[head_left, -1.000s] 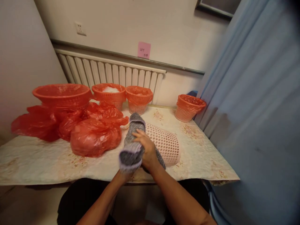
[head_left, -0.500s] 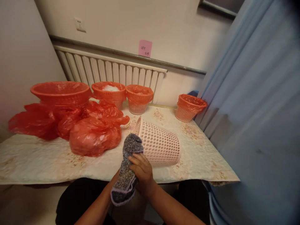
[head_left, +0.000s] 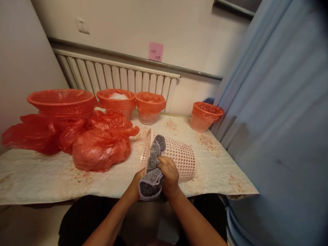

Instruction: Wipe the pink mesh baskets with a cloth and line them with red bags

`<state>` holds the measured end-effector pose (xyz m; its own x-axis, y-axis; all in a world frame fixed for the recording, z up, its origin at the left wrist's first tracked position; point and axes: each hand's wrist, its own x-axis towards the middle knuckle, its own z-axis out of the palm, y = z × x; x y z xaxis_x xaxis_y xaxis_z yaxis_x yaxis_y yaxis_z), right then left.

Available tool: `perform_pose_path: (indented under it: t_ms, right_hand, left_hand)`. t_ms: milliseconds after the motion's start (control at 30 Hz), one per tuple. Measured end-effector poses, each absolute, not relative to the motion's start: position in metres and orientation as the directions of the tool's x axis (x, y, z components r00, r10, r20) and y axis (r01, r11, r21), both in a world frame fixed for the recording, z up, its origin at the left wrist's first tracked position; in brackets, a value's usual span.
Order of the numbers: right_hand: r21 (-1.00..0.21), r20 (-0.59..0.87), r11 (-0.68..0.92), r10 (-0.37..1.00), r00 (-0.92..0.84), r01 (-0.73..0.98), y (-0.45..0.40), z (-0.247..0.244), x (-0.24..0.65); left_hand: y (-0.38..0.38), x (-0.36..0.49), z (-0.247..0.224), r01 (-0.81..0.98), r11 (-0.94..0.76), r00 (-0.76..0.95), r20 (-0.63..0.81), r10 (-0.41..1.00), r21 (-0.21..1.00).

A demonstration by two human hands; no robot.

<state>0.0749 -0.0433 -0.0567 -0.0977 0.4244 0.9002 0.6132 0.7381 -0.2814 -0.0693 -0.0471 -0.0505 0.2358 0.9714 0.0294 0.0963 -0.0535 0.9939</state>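
Observation:
A speckled grey knitted sock (head_left: 153,159) with lilac edging is bunched up between my two hands, its dark opening toward me. My right hand (head_left: 169,171) grips its right side with fingers curled over the fabric. On the other side, my left hand (head_left: 137,184) holds the sock near its lower end; most of those fingers are hidden behind it. Just beyond the hands, a pale pink perforated basket (head_left: 183,159) lies on its side, mouth to the left, and the sock covers part of it from view.
Knotted red plastic bags (head_left: 101,148) fill the table's left side. Behind them stand a wide red-lined basin (head_left: 61,99) and two small red-lined baskets (head_left: 148,117). Another lined basket (head_left: 201,123) is at back right, by a blue curtain (head_left: 258,112). A floral cloth (head_left: 107,186) covers the table.
Both hands have moved up and right with the sock, which now overlaps the pink basket. The sock is turned and more folded, with lilac edging showing near its top. The view has shifted slightly.

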Motion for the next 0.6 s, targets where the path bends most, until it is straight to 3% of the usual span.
perform_pose_path:
  t_ms: [233, 400, 500, 600]
  right_hand:
    - [-0.432, 0.825, 0.422, 0.541, 0.161, 0.797, -0.034, -0.078, 0.177]
    - [-0.576, 0.743, 0.220, 0.543, 0.392, 0.787, -0.036, -0.087, 0.216]
    - [-0.607, 0.733, 0.260, 0.548, 0.403, 0.751, -0.036, -0.078, 0.194]
    - [-0.564, 0.773, 0.408, 0.567, 0.285, 0.718, -0.035, -0.059, 0.148]
  left_hand:
    - [-0.043, -0.071, -0.066, 0.104, -0.048, 0.269, 0.018, 0.963, 0.993]
    - [-0.044, -0.071, -0.067, 0.145, -0.065, 0.274, 0.023, 0.961, 0.987]
    - [-0.046, -0.071, -0.065, 0.167, -0.056, 0.269, 0.009, 0.963, 0.984]
    - [-0.047, -0.069, -0.063, 0.163, -0.066, 0.278, 0.018, 0.960, 0.984]
